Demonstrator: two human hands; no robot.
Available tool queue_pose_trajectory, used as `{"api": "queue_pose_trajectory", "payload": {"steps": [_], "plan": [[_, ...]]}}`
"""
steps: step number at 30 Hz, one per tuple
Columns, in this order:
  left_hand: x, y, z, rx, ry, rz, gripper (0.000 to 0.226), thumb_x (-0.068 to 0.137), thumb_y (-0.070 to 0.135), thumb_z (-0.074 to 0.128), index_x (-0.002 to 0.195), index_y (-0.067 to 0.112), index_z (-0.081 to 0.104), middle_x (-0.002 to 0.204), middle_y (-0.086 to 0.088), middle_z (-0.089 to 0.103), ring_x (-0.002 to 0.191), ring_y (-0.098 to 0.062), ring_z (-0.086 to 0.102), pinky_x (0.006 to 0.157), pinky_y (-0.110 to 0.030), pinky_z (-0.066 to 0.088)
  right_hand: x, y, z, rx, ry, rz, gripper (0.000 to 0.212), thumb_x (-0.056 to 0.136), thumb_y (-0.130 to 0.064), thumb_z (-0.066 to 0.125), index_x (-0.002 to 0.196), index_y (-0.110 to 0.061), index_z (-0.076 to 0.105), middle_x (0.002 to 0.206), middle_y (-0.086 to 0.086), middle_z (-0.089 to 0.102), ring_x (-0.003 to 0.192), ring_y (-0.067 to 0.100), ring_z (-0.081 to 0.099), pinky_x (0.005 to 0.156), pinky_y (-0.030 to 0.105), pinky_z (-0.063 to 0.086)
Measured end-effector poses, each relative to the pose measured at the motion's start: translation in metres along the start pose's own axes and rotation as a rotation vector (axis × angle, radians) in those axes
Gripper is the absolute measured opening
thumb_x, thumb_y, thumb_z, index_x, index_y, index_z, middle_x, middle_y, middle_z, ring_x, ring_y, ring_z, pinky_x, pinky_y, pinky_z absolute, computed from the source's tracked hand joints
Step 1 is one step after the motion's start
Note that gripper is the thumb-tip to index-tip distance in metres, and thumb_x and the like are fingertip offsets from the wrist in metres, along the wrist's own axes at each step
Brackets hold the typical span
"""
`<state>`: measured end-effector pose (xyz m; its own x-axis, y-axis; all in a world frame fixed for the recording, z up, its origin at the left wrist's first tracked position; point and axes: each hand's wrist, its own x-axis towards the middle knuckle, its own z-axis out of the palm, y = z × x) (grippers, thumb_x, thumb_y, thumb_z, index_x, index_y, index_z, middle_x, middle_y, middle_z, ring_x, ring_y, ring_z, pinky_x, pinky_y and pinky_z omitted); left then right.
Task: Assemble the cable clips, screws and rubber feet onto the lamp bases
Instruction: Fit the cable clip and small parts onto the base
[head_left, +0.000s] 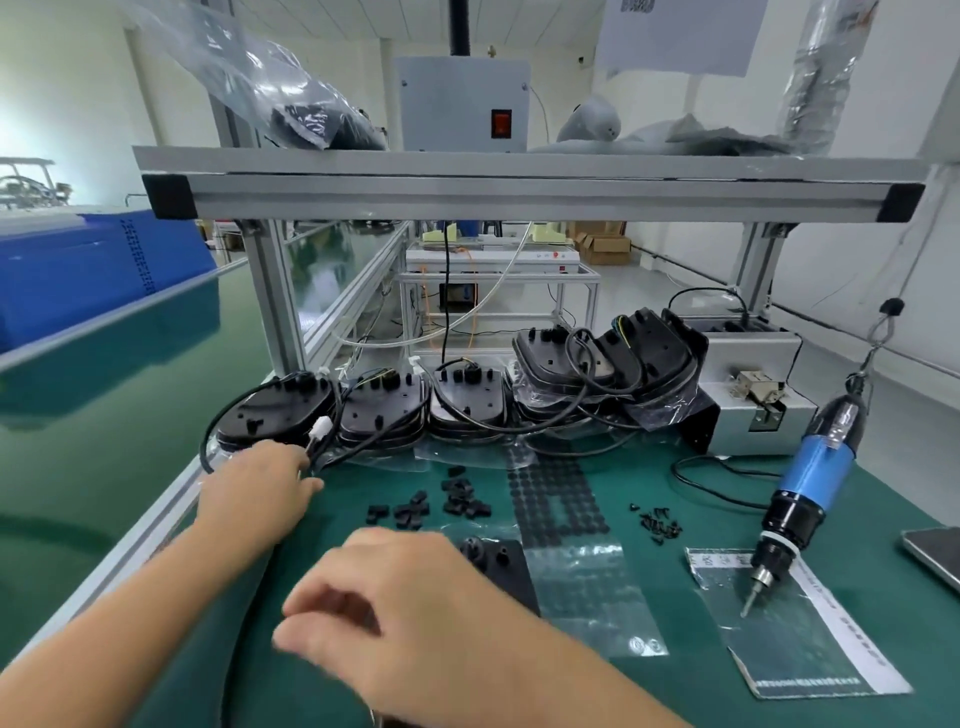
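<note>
The black oval plastic lamp bases (457, 400) sit in short stacks in a row along the back edge of my green-matted bench (649, 675), most of them lying on or half inside clear plastic bags, their black cables looping between them. The two stacks at the right end of the row lean against each other, tilted. My left hand (257, 493) reaches to the leftmost stack (275, 410) by the bench's left edge, fingers resting on the black cable just below its white plug connector (319, 434); whether they pinch it I cannot tell. My right hand (410, 618) hovers over the front of the bench, fingers loosely curled and blurred, holding nothing I can see. Just behind it lies a flat black plate with two raised studs (498, 564), partly under a clear bag. In the middle of the mat lie the small black cable clips (447, 501) in a loose scatter, beside the clear sheet of round black rubber feet (558, 499), and further right a little heap of black screws (657, 525). The blue and black electric screwdriver (808, 483) hangs near the right edge, its bit touching a clear labelled bag (800, 634). A grey metal screw-feeder box (753, 384) stands in the back right corner.
</note>
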<state>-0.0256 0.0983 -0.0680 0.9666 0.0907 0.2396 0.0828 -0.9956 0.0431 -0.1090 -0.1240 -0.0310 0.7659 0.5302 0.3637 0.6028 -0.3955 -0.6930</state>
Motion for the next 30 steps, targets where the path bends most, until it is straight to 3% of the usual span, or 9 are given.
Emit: {"api": "queue_pose_trajectory", "payload": {"steps": [2, 4, 8, 14, 18, 22, 30], "plan": [[-0.009, 0.029, -0.004, -0.228, 0.06, 0.158, 0.011, 0.087, 0.031, 0.064, 0.092, 0.025, 0.072, 0.094, 0.003, 0.064, 0.096, -0.022, 0.062, 0.075, -0.029, 0.045, -0.016, -0.004, 0.01, 0.011, 0.073, 0.02, 0.014, 0.089, -0.04, 0.058, 0.089, -0.029, 0.067, 0.08, -0.008, 0.064, 0.074, 0.004, 0.06, 0.071, 0.013, 0.046], [-0.013, 0.061, -0.002, -0.353, -0.013, 0.311, 0.01, 0.087, 0.024, 0.066, 0.092, 0.025, 0.074, 0.088, 0.009, 0.063, 0.092, -0.016, 0.062, 0.077, -0.023, 0.042, -0.015, 0.016, -0.019, 0.051, 0.247, 0.19, 0.013, 0.091, -0.029, 0.06, 0.082, -0.026, 0.068, 0.076, -0.005, 0.069, 0.068, 0.007, 0.065, 0.069, 0.022, 0.052], [-0.006, 0.106, 0.02, -0.26, -0.154, 0.46, 0.023, 0.089, 0.021, 0.065, 0.111, 0.021, 0.071, 0.109, -0.001, 0.065, 0.104, -0.021, 0.061, 0.092, -0.031, 0.046, -0.017, 0.061, -0.037, 0.031, 0.378, 0.435, 0.016, 0.091, -0.025, 0.06, 0.078, -0.021, 0.069, 0.072, -0.003, 0.071, 0.066, 0.005, 0.068, 0.067, 0.028, 0.055], [0.009, 0.119, 0.03, -0.167, -0.222, 0.476, 0.037, 0.084, 0.024, 0.072, 0.12, 0.019, 0.067, 0.118, -0.002, 0.058, 0.109, -0.022, 0.057, 0.092, -0.03, 0.044, -0.029, 0.086, -0.026, 0.072, 0.475, 0.486, 0.019, 0.091, -0.024, 0.059, 0.074, -0.027, 0.068, 0.071, -0.01, 0.07, 0.062, 0.003, 0.066, 0.06, 0.02, 0.049], [0.014, 0.12, 0.031, -0.12, -0.239, 0.504, 0.035, 0.089, 0.019, 0.067, 0.124, 0.017, 0.065, 0.123, -0.003, 0.057, 0.114, -0.023, 0.056, 0.096, -0.029, 0.042, -0.03, 0.087, -0.023, 0.038, 0.421, 0.466, 0.02, 0.091, -0.027, 0.058, 0.073, -0.028, 0.066, 0.072, -0.013, 0.069, 0.064, 0.002, 0.066, 0.064, 0.02, 0.05], [0.013, 0.114, 0.029, -0.192, -0.157, 0.475, 0.022, 0.089, 0.021, 0.066, 0.11, 0.015, 0.073, 0.113, -0.001, 0.068, 0.106, -0.018, 0.062, 0.09, -0.023, 0.043, -0.036, 0.088, -0.028, 0.02, 0.34, 0.439, 0.016, 0.091, -0.027, 0.058, 0.078, -0.032, 0.067, 0.077, -0.009, 0.07, 0.069, 0.01, 0.066, 0.073, 0.03, 0.056], [0.005, 0.106, 0.029, -0.309, -0.203, 0.366, 0.019, 0.082, 0.017, 0.074, 0.101, 0.016, 0.071, 0.095, 0.003, 0.071, 0.089, -0.011, 0.063, 0.08, -0.018, 0.045, -0.037, 0.087, -0.029, 0.043, 0.348, 0.422, 0.018, 0.092, -0.022, 0.057, 0.082, -0.033, 0.068, 0.076, -0.007, 0.07, 0.068, 0.009, 0.066, 0.072, 0.027, 0.056]]}}
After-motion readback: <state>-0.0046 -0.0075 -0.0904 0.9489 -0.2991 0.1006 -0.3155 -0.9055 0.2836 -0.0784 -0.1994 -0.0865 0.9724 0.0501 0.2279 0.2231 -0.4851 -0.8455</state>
